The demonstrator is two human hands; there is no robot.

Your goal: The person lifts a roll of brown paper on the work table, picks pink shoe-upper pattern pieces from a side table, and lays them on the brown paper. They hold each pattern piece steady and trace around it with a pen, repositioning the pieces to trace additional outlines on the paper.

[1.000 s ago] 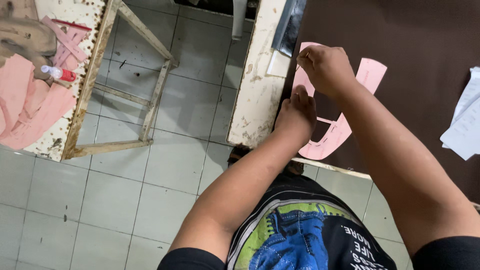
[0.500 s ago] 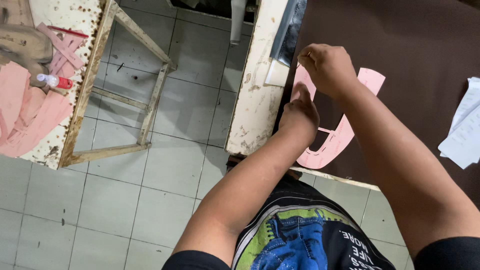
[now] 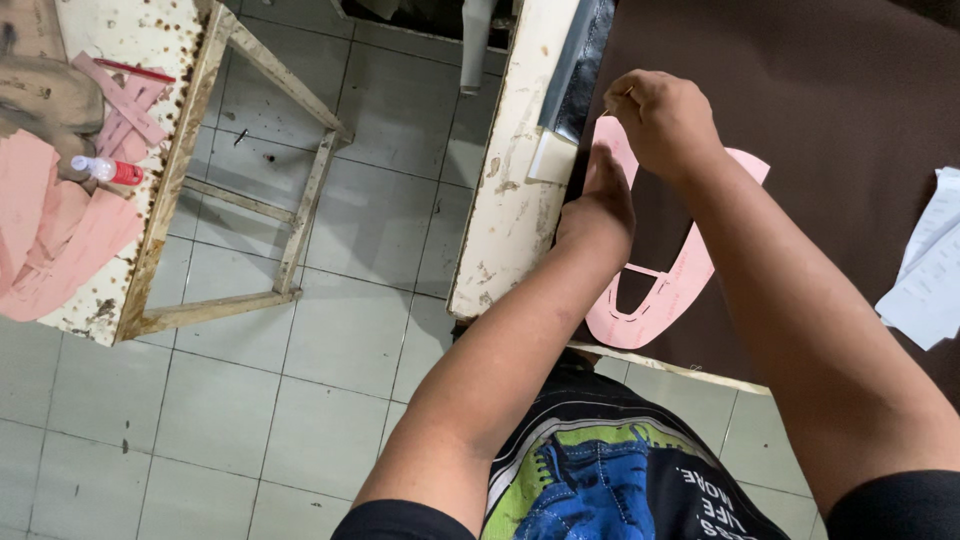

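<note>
The right hand (image 3: 665, 118) is clenched around a thin tool, a pen or scriber as far as I can tell, with only a sliver of it showing at the knuckles, its tip at the far end of the pink pattern piece (image 3: 655, 290). The left hand (image 3: 598, 205) lies flat and unclenched, pressing the near-left part of that pattern onto the dark brown sheet (image 3: 820, 90) spread on the desk (image 3: 510, 215). Against half a second earlier, both hands sit in almost the same places; the right fist seems to have crept slightly along the pattern's far edge, which suggests tracing around the outline is under way with the pattern held in place. Right of the hands lie white papers (image 3: 925, 265). Far left, across the tiled floor (image 3: 330, 380), a second desk (image 3: 150, 45) holds pink offcuts (image 3: 50, 240) and a small red-capped bottle (image 3: 105, 170).
</note>
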